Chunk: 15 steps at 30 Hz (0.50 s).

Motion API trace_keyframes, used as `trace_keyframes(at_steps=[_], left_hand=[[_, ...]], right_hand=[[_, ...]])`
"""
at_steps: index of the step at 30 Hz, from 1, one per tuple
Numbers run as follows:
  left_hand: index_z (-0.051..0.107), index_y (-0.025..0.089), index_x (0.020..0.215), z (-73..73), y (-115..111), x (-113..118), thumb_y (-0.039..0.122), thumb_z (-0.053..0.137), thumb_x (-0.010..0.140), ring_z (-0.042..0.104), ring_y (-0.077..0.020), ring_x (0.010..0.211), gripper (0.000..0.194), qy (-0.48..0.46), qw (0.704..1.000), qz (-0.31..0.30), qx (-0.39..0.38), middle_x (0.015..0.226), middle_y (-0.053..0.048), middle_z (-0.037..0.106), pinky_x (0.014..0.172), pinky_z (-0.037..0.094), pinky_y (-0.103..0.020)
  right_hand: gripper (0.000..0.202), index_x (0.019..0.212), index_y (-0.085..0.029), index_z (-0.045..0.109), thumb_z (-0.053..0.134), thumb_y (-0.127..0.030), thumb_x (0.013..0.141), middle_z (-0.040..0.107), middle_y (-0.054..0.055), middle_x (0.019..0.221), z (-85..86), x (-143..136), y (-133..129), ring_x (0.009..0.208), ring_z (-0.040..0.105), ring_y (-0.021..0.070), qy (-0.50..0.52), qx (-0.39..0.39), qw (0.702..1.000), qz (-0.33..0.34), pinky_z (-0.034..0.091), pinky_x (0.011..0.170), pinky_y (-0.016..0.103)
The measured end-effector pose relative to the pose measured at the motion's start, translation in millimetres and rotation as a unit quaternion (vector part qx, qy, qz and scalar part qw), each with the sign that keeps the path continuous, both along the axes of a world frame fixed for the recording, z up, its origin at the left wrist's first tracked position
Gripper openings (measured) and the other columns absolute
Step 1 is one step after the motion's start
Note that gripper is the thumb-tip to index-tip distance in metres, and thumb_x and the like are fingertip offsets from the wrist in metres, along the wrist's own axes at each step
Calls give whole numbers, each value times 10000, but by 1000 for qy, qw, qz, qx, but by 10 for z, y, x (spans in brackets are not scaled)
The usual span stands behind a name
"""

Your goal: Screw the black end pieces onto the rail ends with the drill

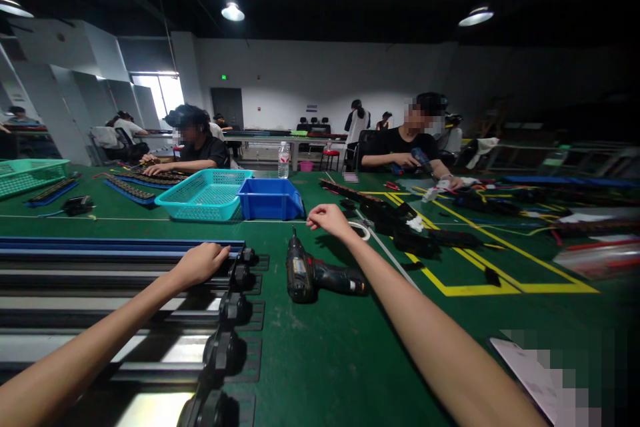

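Note:
My left hand [203, 263] lies over the far end of a row of long rails [170, 349], its fingers curled together near the blue rail [120, 244] and a black end fitting [243, 275]; what is under the fingertips is hidden. My right hand [329, 219] is raised just right of a blue bin [270, 200], fingers pinched. Anything held there is too small to make out. Below it a black cordless drill [303, 273] lies on the green table [310, 353], its bit pointing away from me. A white ring [361, 231] sits partly behind my right wrist.
A turquoise basket [205, 197] adjoins the blue bin, with a bottle [284, 160] behind. Black parts and cables [400, 220] spread across the right, near yellow tape lines [480, 290]. A phone-like object [525, 373] lies front right. Two co-workers sit across the table, one holding a drill [423, 160].

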<state>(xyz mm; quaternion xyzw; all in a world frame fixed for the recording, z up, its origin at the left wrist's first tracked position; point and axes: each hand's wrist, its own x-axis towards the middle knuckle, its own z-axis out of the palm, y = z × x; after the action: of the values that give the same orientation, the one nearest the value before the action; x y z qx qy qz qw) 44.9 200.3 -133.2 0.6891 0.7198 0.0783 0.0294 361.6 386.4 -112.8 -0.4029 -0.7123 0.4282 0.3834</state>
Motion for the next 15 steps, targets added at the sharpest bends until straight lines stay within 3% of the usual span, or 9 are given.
trace_keyframes(at_steps=[7, 11, 15], left_hand=[[578, 162, 656, -5, 8, 1, 541, 183, 928, 580, -195, 648, 611, 10, 1000, 9, -5, 705, -97, 642, 577, 294, -260], [583, 158, 656, 19, 1, 22, 527, 189, 931, 608, -208, 696, 606, 13, 1000, 14, -6, 734, -105, 657, 603, 329, -266], [600, 148, 671, 69, -23, 67, 508, 216, 931, 625, -214, 734, 587, 6, 999, 30, -13, 753, -114, 665, 642, 368, -269]], right_hand=[[127, 656, -109, 630, 664, -203, 735, 688, 86, 649, -342, -491, 577, 441, 558, 91, -46, -39, 996, -60, 385, 368, 159], [65, 725, -112, 644, 646, -176, 736, 702, 78, 686, -577, -620, 662, 443, 545, 76, -50, -33, 996, -68, 393, 399, 154], [55, 729, -106, 662, 648, -157, 715, 703, 75, 678, -699, -656, 677, 460, 545, 75, -54, -27, 997, -47, 408, 446, 156]])
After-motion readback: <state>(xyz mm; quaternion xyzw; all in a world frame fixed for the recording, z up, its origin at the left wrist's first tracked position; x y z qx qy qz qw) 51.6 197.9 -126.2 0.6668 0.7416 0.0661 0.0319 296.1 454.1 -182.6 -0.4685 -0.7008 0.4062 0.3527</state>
